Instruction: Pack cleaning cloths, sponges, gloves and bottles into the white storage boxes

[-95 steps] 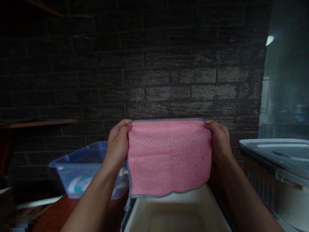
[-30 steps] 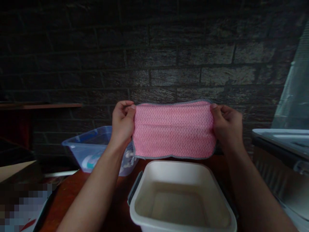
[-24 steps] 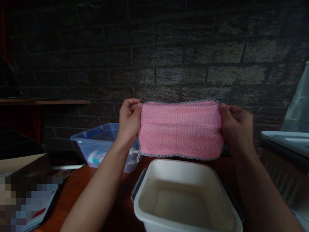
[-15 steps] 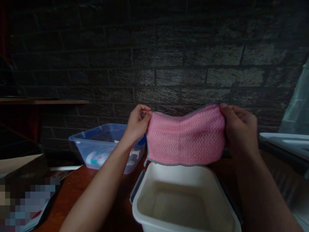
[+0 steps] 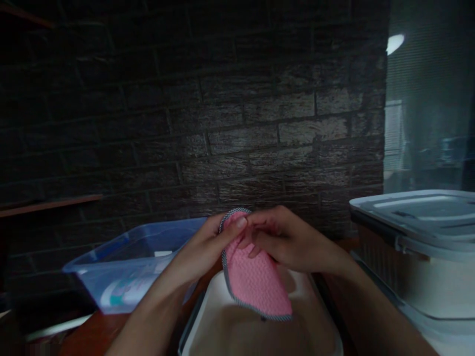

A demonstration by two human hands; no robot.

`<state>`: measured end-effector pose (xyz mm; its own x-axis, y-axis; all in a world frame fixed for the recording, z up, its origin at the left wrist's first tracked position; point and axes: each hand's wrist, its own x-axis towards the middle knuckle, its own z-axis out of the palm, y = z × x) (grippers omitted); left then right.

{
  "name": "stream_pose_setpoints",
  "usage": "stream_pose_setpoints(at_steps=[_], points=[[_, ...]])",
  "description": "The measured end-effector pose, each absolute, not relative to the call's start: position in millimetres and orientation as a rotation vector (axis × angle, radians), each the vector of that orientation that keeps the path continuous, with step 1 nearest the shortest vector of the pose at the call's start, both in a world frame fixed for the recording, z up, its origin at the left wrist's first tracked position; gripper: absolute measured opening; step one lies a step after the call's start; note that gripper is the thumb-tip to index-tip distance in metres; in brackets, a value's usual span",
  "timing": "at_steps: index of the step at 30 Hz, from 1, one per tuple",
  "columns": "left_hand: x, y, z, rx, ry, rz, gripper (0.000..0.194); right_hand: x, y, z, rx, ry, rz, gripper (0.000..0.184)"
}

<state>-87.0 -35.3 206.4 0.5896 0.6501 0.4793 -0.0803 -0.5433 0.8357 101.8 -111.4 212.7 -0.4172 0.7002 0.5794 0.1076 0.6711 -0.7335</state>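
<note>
A pink textured cleaning cloth (image 5: 256, 287) with a black-and-white edging hangs folded from both my hands. My left hand (image 5: 218, 240) pinches its upper left part, thumb on the near side. Close beside it, my right hand (image 5: 278, 237) has its fingers bent around the cloth's upper right part; some fingertips are hidden. Below the cloth stands a white plastic bin (image 5: 208, 316) without a lid on it, its inside partly covered by the cloth and my wrists.
To the left is a clear blue plastic tub (image 5: 92, 269) with a white and teal item inside. A lidded white storage box (image 5: 430, 287) stands on the right. The reddish wooden table (image 5: 89, 336) meets a dark brick wall (image 5: 222, 109); a shelf (image 5: 52, 205) juts out left.
The cloth went from stretched wide between my hands to folded and narrow. My hands have come together and lower, and the view has swung right.
</note>
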Motion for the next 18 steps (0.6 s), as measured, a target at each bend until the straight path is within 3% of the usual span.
stream_pose_setpoints(at_steps=[4, 7, 9, 12, 18], points=[[-88, -31, 212, 1.89, 0.449, 1.071, 0.033, 112, -99, 214, -0.631, -1.677, 0.62, 0.014], [-93, -28, 215, 1.827, 0.465, 1.203, 0.031, 122, -88, 212, -0.722, -1.584, 0.449, 0.047], [-97, -25, 217, 1.787, 0.471, 1.294, 0.032, 128, -80, 207, -0.786, -1.712, 0.561, 0.06], [-102, -21, 220, 1.705, 0.493, 1.433, 0.035, 134, -70, 197, -0.875, -1.997, 0.855, 0.034], [-114, -2, 231, 1.472, 0.481, 1.809, 0.027, 141, -66, 199, -0.888, -1.775, 0.93, 0.041]])
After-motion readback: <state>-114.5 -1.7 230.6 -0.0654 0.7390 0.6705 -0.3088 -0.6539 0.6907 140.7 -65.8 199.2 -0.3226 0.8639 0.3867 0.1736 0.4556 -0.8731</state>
